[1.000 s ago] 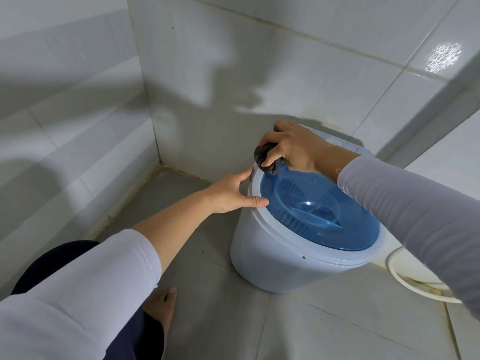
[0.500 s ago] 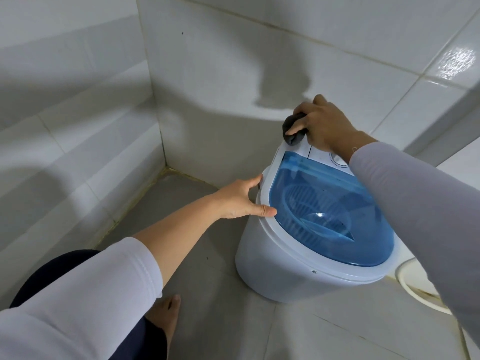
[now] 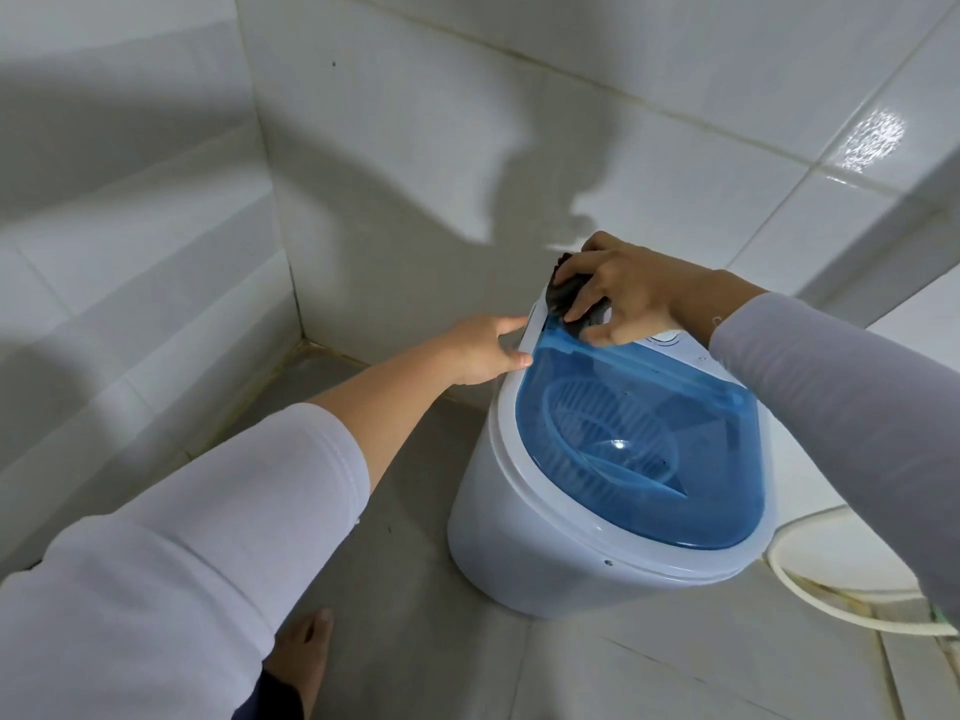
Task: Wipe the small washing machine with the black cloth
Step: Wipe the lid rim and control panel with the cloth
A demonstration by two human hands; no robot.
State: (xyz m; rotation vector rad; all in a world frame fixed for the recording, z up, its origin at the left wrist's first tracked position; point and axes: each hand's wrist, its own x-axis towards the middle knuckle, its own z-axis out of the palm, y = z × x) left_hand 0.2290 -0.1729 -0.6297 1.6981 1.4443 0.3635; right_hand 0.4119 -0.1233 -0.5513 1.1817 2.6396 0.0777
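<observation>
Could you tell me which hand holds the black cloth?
The right hand grips the black cloth; the left hand only rests on the washing machine.

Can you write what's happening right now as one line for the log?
step: wipe washer top | right hand: grips cloth, pressed at lid far corner | left hand: rests on washer rim
</observation>
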